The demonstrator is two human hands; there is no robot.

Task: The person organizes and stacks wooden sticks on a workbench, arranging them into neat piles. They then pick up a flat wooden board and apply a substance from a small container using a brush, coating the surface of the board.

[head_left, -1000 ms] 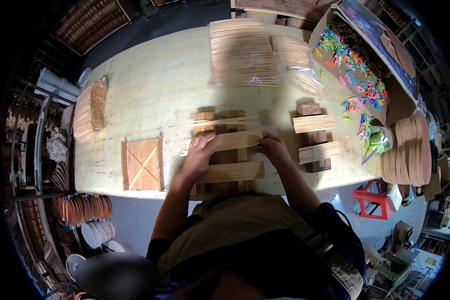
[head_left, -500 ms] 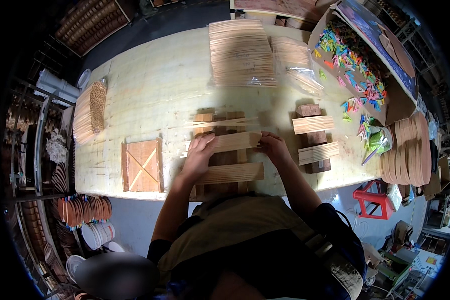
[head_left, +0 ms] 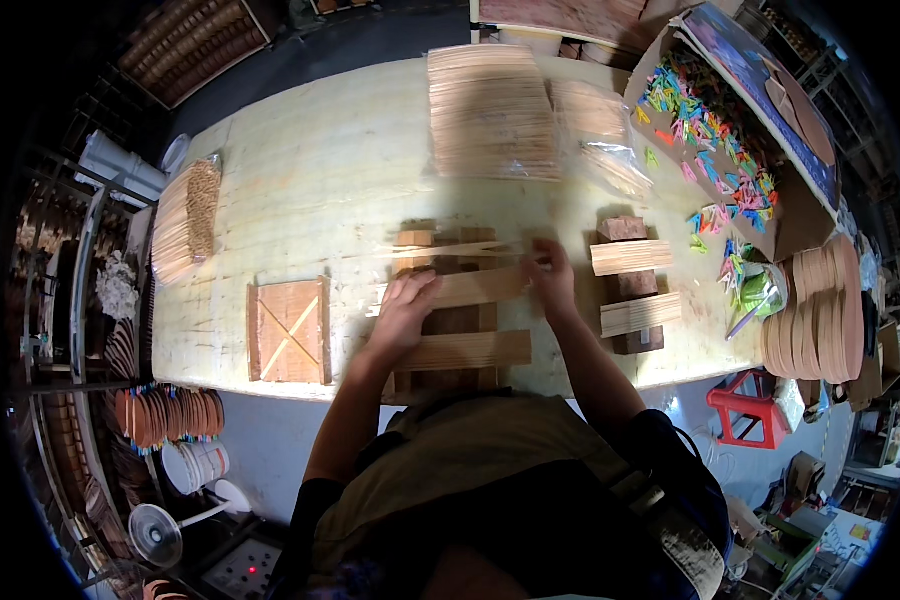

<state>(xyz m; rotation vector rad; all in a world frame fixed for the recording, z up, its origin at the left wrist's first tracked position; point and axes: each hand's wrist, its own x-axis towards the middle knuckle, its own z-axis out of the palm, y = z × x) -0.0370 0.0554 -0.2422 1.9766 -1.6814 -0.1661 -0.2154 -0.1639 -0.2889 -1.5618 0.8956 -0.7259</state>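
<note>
Wooden slat (head_left: 470, 288) lies crosswise on slatted frame (head_left: 450, 320), frame centre, near counter (head_left: 320, 190) front edge. Left hand (head_left: 405, 315) presses flat on slat's left end, fingers spread; right hand (head_left: 552, 278) pinches right end. Judgement: square slat to lower slat (head_left: 465, 350), keep ends flush, hold both ends firm. Finished panel (head_left: 290, 330) left; slat bundles (head_left: 635, 285) right; stick stack (head_left: 490, 110) upper centre.

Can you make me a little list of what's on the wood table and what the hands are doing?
left hand: pressing on the middle slat
right hand: at that slat's right end
frame: wooden, several cross slats
finished panel: left of frame, crossed sticks on it
stick pile: far side of table
colourful clips: in cardboard box, right
</note>
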